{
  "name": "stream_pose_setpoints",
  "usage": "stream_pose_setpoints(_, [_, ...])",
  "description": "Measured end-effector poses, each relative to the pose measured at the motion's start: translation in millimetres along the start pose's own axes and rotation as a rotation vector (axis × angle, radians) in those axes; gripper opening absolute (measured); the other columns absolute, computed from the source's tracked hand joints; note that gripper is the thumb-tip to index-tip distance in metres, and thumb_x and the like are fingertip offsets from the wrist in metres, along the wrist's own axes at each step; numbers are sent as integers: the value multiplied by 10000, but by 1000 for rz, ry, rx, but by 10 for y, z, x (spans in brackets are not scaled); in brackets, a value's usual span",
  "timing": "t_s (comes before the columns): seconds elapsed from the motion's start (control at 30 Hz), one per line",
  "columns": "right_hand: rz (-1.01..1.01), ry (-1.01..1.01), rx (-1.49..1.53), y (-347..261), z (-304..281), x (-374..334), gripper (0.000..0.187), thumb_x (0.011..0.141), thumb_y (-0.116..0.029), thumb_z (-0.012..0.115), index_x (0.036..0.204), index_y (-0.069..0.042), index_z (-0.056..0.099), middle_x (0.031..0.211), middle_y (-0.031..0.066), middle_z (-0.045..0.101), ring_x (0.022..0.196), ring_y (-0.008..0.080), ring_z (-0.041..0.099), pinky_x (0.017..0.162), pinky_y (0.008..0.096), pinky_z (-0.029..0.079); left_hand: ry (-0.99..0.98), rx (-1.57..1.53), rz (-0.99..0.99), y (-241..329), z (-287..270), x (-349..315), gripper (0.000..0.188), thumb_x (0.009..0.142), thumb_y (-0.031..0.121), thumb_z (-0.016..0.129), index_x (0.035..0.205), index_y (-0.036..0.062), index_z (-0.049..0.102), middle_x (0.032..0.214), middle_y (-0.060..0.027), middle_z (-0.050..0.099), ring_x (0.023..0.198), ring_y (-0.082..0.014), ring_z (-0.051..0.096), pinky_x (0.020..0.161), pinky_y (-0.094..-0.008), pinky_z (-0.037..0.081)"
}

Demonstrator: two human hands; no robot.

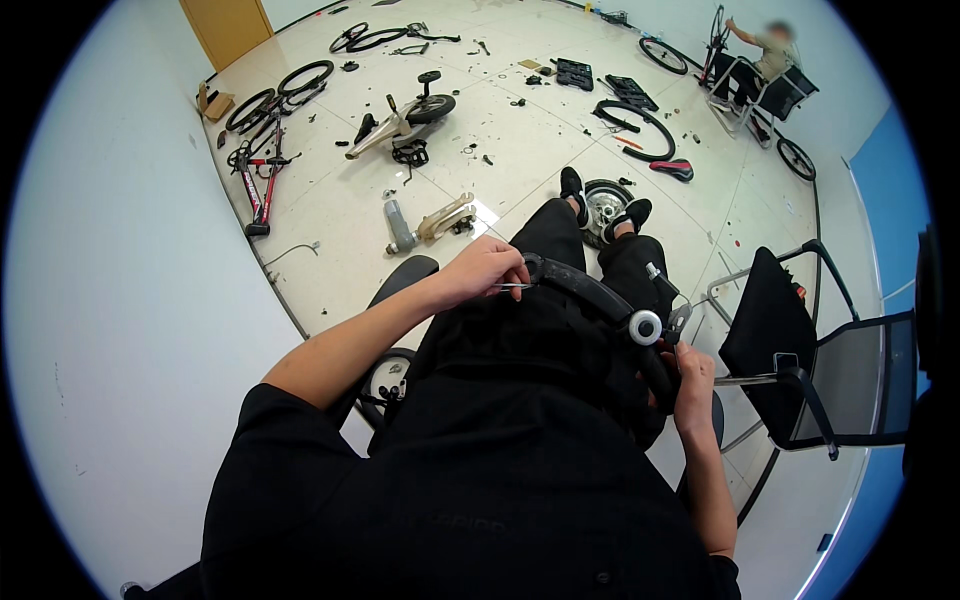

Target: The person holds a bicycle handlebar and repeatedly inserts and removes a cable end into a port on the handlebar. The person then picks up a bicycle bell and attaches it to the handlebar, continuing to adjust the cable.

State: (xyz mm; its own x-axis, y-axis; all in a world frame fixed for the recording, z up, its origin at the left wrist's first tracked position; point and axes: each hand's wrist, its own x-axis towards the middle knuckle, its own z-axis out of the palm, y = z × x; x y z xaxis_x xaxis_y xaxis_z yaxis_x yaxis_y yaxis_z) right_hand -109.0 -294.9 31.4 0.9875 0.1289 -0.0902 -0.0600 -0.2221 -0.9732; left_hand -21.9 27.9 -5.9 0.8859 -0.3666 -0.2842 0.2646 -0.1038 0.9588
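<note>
A black curved handlebar (590,292) lies across my lap, with a round silver-and-white bell (645,327) fixed toward its right end. My left hand (488,272) is at the bar's left end, fingers closed in a pinch on a thin silver metal rod (513,286); its exact kind is too small to tell. Around the right end of the bar my right hand (692,385) is wrapped, thumb up, just below a dark lever (680,320). The fingers under the grip are partly hidden. Between my shoes stands a small wheel (605,208).
A black chair (765,340) with a phone on it stands close on my right. Bicycle frames (262,185), a grey fork part (400,227), a tyre (645,135), a saddle (672,170) and toolboxes (574,74) lie over the floor. Another person (772,60) sits far right.
</note>
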Motion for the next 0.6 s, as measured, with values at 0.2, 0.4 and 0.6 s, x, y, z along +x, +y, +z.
stream_pose_setpoints(0.2, [-20,-6,4,-15,10,-8,465,962,-319,375,940,74,623,638,109,626,424,106,519,396,225,414,0,4,-2,5,3,1,269,867,177,466,800,-7,651,651,-77,655,444,-42,417,415,-194,295])
stream_pose_setpoints(0.4, [-17,6,-7,-31,20,-14,460,960,-300,358,933,74,626,639,110,627,425,107,518,398,228,413,4,12,7,-6,2,4,270,865,177,467,804,-9,653,654,-77,656,447,-42,425,417,-194,299])
stream_pose_setpoints(0.6, [-25,-1,9,1,4,-5,463,958,-295,354,904,77,625,636,115,628,423,112,518,400,234,411,-1,26,5,5,2,0,274,863,176,468,807,-14,658,658,-79,658,447,-41,428,419,-194,305])
